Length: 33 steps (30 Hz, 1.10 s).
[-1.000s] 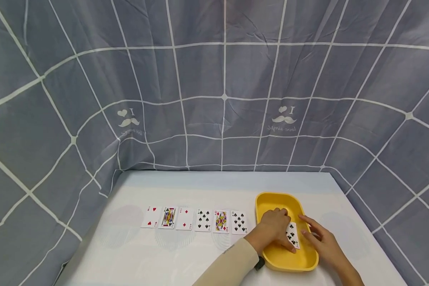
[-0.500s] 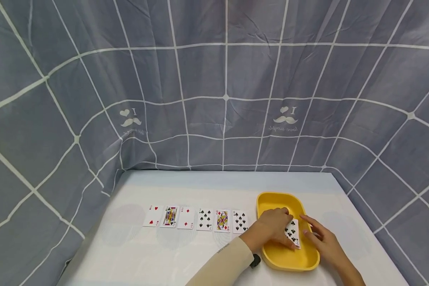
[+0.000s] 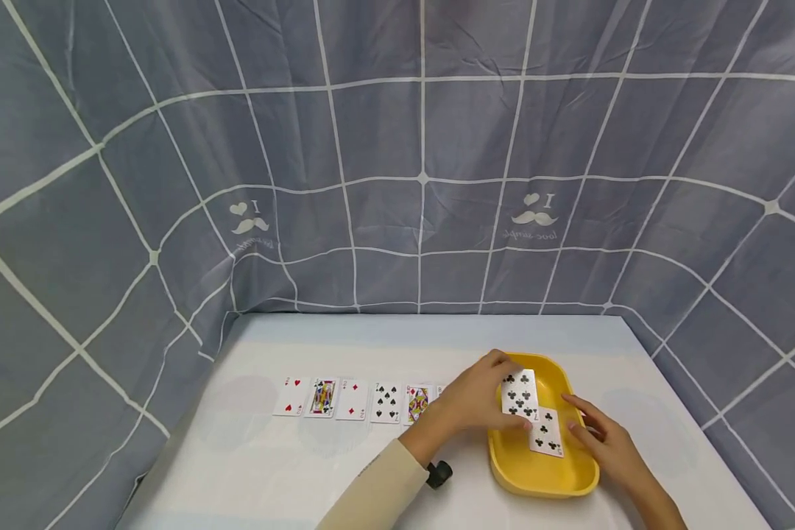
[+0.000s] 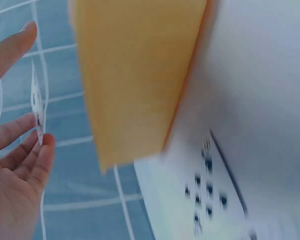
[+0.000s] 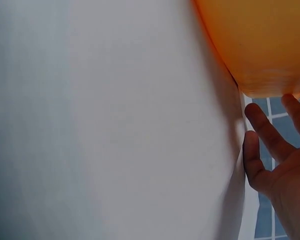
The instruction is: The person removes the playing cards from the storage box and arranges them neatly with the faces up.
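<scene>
My left hand point(image 3: 473, 397) pinches a clubs playing card point(image 3: 520, 394) at its edges, above the left part of the yellow tray point(image 3: 543, 482). In the left wrist view this card point(image 4: 37, 105) appears nearly edge-on between the thumb and fingers of the left hand point(image 4: 15, 185). Another clubs card point(image 3: 547, 434) lies face up inside the tray, its upper corner overlapped by the held one. My right hand point(image 3: 606, 445) rests at the tray's right rim with fingers spread and relaxed. In the right wrist view that hand point(image 5: 290, 172) reaches the tray's orange-looking outer wall point(image 5: 262, 50).
Left of the tray, face-up cards form a row: two of hearts point(image 3: 291, 397), a clubs face card point(image 3: 321, 398), two of diamonds point(image 3: 352, 400), seven of spades point(image 3: 386, 403) and queen of diamonds point(image 3: 417, 403). A further card is mostly hidden behind my left hand. Grey checked cloth point(image 3: 384, 221) surrounds the white table point(image 3: 271, 471).
My left hand has lifted a clubs card from the tray and moved up and left with it. Another clubs card now shows beneath. My right hand stays at the rim.
</scene>
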Each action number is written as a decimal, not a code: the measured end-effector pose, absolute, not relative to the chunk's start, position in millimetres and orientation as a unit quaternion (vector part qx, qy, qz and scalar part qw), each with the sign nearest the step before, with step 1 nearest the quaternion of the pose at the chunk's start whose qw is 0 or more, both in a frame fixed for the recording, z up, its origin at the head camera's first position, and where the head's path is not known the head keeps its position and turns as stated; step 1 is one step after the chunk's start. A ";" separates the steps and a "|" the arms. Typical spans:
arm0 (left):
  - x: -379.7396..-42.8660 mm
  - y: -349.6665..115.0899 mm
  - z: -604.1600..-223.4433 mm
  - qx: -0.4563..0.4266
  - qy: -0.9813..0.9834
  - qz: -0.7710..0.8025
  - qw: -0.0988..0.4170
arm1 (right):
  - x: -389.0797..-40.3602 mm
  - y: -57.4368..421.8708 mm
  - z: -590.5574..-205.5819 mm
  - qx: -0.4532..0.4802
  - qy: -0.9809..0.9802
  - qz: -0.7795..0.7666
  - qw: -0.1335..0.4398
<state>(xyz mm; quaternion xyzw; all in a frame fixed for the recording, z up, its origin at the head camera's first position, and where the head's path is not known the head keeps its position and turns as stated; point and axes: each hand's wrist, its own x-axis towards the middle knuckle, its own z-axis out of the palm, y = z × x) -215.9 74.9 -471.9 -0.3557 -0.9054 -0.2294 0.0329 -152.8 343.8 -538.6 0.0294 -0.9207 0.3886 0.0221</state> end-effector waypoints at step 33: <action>-153.4 -4.3 -524.6 -0.324 -0.930 -0.174 0.026 | -151.3 352.1 -539.9 0.067 -0.916 0.394 0.040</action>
